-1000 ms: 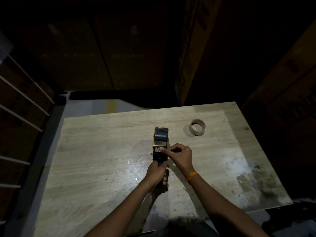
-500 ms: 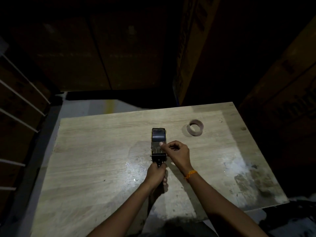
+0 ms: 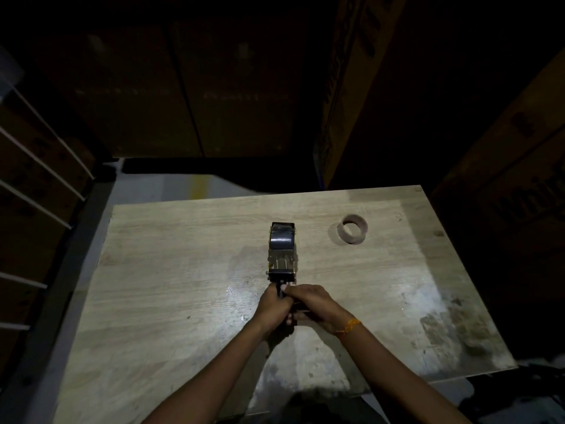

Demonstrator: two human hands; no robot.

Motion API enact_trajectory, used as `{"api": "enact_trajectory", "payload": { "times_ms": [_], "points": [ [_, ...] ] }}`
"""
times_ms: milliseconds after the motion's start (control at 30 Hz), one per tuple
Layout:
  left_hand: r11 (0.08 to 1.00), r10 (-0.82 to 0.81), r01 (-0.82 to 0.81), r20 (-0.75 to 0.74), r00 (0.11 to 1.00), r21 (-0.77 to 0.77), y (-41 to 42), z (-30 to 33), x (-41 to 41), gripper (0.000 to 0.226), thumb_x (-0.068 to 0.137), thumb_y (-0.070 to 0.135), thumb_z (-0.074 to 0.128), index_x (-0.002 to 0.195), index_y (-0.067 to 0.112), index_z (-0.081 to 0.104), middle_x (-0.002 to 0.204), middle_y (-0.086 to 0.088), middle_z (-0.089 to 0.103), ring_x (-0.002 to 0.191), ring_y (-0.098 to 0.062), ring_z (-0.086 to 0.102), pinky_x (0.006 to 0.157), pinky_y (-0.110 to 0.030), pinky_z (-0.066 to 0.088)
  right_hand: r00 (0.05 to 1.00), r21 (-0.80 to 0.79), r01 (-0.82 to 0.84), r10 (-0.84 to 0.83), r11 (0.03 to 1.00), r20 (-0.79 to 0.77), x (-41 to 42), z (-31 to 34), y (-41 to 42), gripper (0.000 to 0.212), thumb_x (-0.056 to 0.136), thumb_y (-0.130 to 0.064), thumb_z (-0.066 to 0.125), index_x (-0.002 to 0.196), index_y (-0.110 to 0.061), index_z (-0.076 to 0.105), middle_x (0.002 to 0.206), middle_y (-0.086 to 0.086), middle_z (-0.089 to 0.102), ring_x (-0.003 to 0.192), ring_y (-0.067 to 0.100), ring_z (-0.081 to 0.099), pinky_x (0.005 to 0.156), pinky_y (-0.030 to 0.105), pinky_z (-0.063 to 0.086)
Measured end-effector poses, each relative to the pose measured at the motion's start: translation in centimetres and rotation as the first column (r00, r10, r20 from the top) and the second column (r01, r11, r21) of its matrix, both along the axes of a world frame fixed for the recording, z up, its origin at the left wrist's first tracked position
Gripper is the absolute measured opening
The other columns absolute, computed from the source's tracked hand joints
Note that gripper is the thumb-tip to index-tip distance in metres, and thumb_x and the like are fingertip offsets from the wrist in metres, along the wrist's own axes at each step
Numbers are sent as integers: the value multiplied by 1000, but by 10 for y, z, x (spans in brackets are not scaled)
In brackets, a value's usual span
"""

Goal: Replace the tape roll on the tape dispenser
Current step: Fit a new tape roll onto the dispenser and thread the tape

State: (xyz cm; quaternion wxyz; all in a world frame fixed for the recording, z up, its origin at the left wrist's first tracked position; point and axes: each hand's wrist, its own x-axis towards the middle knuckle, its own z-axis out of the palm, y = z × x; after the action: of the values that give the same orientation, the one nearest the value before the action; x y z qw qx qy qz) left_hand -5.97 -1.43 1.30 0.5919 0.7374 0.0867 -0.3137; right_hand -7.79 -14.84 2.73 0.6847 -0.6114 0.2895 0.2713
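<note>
A handheld tape dispenser lies on the wooden table, pointing away from me, with a dark glossy tape roll seated in its far end. My left hand is wrapped around its black handle. My right hand is closed over the same handle from the right, fingertips touching the left hand. An orange band circles the right wrist. A cardboard tape core, with no tape visible on it, lies on its side to the far right of the dispenser.
Large cardboard boxes stand in the dark behind and to the right of the table. A rack with white bars runs along the left. The table's near right part is stained and scuffed.
My right hand has left the dispenser's front plate near the roll and drawn back onto the handle beside my left hand. The metal plate and roll now show fully.
</note>
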Motion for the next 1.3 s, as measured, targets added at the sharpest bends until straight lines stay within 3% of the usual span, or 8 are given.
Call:
{"api": "enact_trajectory", "payload": {
  "times_ms": [133, 367, 600, 700, 900, 1000, 1133, 1300],
  "points": [
    [999, -24, 23, 8, 1000, 48, 4, -6, -2, 18, 97, 22, 60, 114, 16, 59, 91, -9, 75, 60, -14, 66, 54, -27, 51, 1000, 38, -15, 16, 999, -6, -1, -4, 6, 59, 78, -45, 88, 111, 2, 75, 100, 32, 75, 79, 39, 72, 85, 56, 62],
    [999, -25, 26, 26, 999, -28, 1, -8, -4, 27, 99, 18, 54, 123, 12, 63, 76, -3, 70, 57, -11, 65, 53, -26, 51, 990, 68, 140, -142, 988, 24, 5, -9, 21, 49, 85, -41, 84, 108, 2, 77, 95, 22, 78, 75, 29, 72, 54, 28, 53],
    [994, -56, 45, 114, 992, 100, 7, -2, 9, 18, 98, 21, 60, 113, 17, 69, 90, -12, 79, 72, -20, 76, 57, -22, 57, 950, -274, 257, -190, 927, 247, 21, -15, 36, 38, 80, -42, 86, 56, -16, 73, 55, 2, 68, 52, 17, 61, 55, 31, 47],
    [976, -94, 51, 197, 976, 213, 10, -8, 12, 18, 94, 20, 62, 110, 16, 69, 94, -4, 76, 79, -14, 71, 56, -13, 49, 945, -440, 275, -156, 855, 288, 34, -18, 39, 54, 81, -39, 85, 40, -21, 56, 37, -7, 49, 43, 8, 48, 51, 27, 36],
    [959, -105, 61, 145, 984, 277, 10, -15, 11, 7, 93, 18, 62, 95, 14, 67, 91, -5, 75, 78, -17, 70, 57, -21, 50, 972, -622, 161, -12, 766, 236, 43, -28, 43, 48, 72, -41, 85, 44, -21, 52, 46, -1, 52, 56, 22, 61, 55, 31, 39],
    [958, -98, 65, 105, 990, 278, 14, -19, 5, 9, 97, 22, 59, 93, 16, 64, 88, -3, 72, 70, -7, 66, 53, -14, 49, 973, -679, 66, 102, 731, 205, 40, -33, 39, 50, 70, -47, 83, 43, -21, 49, 44, -3, 50, 49, 12, 58, 48, 28, 36],
    [932, -144, 95, 115, 983, 350, 26, -25, 4, 32, 95, 43, 65, 83, 14, 58, 74, 4, 60, 64, -6, 54, 50, -17, 34, 950, -707, -20, 233, 707, 207, 44, -32, 29, 58, 73, -46, 84, 40, -18, 46, 36, -2, 43, 36, 4, 44, 42, 19, 27],
    [836, -314, 198, 148, 938, 512, 44, -22, 15, 43, 87, 56, 63, 82, 14, 72, 73, 0, 74, 68, -15, 68, 66, -36, 57, 917, -735, -122, 359, 668, 174, 50, -24, 4, 46, 82, -42, 81, 51, -16, 60, 45, -2, 52, 47, 9, 49, 52, 27, 39]
  ]
}}
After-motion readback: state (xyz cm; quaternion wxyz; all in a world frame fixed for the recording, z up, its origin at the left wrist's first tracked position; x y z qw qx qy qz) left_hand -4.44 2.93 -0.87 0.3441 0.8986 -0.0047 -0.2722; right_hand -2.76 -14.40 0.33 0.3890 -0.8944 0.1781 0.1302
